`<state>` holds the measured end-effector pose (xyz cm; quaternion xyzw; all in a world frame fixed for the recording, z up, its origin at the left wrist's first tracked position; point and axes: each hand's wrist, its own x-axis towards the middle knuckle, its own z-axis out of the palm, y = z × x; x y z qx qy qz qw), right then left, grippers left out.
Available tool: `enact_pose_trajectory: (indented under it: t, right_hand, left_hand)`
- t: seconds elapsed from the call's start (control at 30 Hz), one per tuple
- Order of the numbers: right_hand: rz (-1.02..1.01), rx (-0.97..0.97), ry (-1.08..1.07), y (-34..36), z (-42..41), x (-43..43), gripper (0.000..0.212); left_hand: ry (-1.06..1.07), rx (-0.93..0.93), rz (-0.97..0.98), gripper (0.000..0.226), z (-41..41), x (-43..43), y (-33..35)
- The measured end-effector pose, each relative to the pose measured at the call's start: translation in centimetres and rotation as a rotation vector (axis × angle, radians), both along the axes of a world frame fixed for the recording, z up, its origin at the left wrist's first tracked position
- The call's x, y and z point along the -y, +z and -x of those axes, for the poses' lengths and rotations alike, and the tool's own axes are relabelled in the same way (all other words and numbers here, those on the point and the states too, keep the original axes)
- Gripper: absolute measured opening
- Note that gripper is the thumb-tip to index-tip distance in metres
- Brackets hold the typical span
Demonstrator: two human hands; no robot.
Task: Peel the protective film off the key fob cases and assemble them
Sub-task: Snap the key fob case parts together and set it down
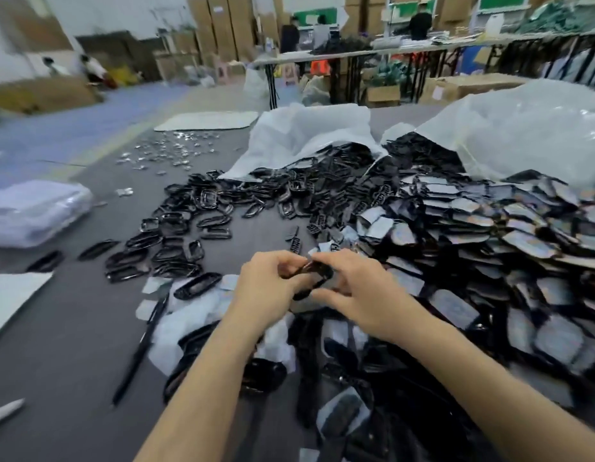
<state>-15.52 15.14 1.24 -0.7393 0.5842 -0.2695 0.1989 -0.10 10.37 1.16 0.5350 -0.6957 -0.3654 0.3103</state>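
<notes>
A glossy black key fob case [314, 280] is held between both hands above the grey table [73, 328]. My left hand [268, 285] grips its left side with curled fingers. My right hand [359, 291] pinches its upper right end with thumb and fingers. Whether film still covers the case is blurred. Black frame parts [176, 235] lie scattered to the left. A big heap of film-covered case backs [489, 245] fills the right side. Peeled white film pieces [189, 315] lie under my left forearm.
Two open white plastic bags [306, 138] [522, 128] spill parts at the back. A black pen [139, 351] lies to the left, small clear bits [169, 151] further back. A wrapped white bundle [33, 211] sits at far left. People stand at distant tables.
</notes>
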Motion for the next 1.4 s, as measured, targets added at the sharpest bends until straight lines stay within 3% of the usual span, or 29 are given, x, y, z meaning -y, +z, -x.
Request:
enact_pose_trajectory:
  t: [0.07,0.13,0.23,0.3,0.37,0.47,0.57,0.7,0.8,0.93,1.03,1.2,1.4]
  right_hand:
    - [0.077,0.189,-0.039,-0.5,0.1,-0.2,0.041]
    - [0.162,0.374,-0.135,-0.9,1.3,-0.7,0.023]
    - [0.178,0.520,-0.287,-1.9,3.2,-2.0,0.017]
    - [0.140,0.614,-0.346,-2.3,4.0,-2.8,0.020]
    - [0.087,0.742,-0.360,-2.3,4.4,-3.1,0.024]
    - [-0.028,1.065,-0.304,-1.9,4.5,-3.4,0.032]
    - [-0.026,1.145,-0.335,-1.7,4.7,-3.7,0.026]
    - [0.026,1.096,-0.382,-1.7,4.6,-3.7,0.031]
    - [-0.012,1.106,-0.356,-1.6,4.3,-3.5,0.022]
    - [-0.055,1.101,-0.305,-1.8,3.4,-3.5,0.020]
    - [-0.051,1.124,-0.288,-1.7,3.3,-3.7,0.017]
    - [-0.096,1.157,-0.300,-1.7,3.4,-3.7,0.024]
    - [-0.112,1.199,-0.343,-1.9,4.4,-3.3,0.028]
  left_hand:
    - [-0.115,-0.136,-0.023,0.013,0.6,-0.6,0.6]
    - [-0.251,-0.129,-0.014,0.011,0.9,-0.2,1.1]
    - [-0.196,0.088,0.155,0.013,0.9,2.6,1.1]
    - [-0.032,0.238,0.185,0.030,1.3,5.5,0.5]
    - [0.000,0.469,0.188,0.039,2.1,7.3,-1.1]
    - [0.024,0.558,0.272,0.021,2.9,7.9,-3.2]
    - [0.099,0.422,0.280,0.007,3.3,6.9,-3.1]
    - [0.092,-0.219,0.064,0.016,5.3,2.1,-2.4]
    - [0.028,-0.469,0.237,0.024,6.7,-1.6,-2.8]
    - [-0.136,-0.358,0.497,0.008,7.1,-3.2,-3.3]
    - [-0.162,-0.304,0.569,0.005,6.7,-3.1,-3.2]
    - [-0.085,-0.394,0.360,0.014,6.5,-3.1,-2.9]
    - [-0.201,-0.652,0.038,0.022,6.8,-3.1,-3.0]
